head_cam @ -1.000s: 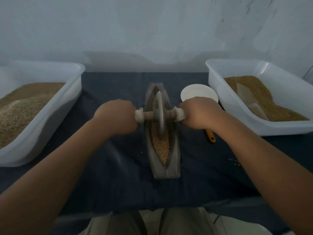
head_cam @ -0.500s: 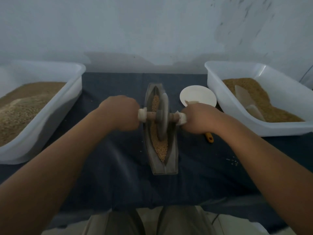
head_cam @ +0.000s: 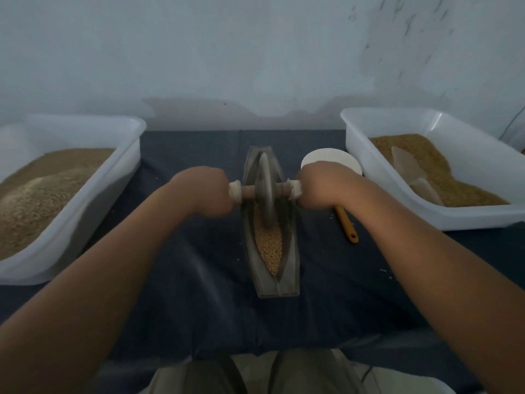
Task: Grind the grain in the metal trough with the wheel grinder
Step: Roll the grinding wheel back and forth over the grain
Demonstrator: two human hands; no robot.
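Both hands (head_cam: 203, 191) (head_cam: 322, 187) fisted tight on the axle (head_cam: 279, 190) ends — wheel (head_cam: 264, 191) looks heavy, grain (head_cam: 268, 245) loose, so grip wide.

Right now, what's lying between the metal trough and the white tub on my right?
In the head view, a white round dish and an orange-handled tool lie there on the dark cloth, both partly hidden behind the right hand.

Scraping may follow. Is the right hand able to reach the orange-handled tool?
Likely yes, after letting go: the right hand grips the wheel grinder, and the orange-handled tool lies in the open beside it.
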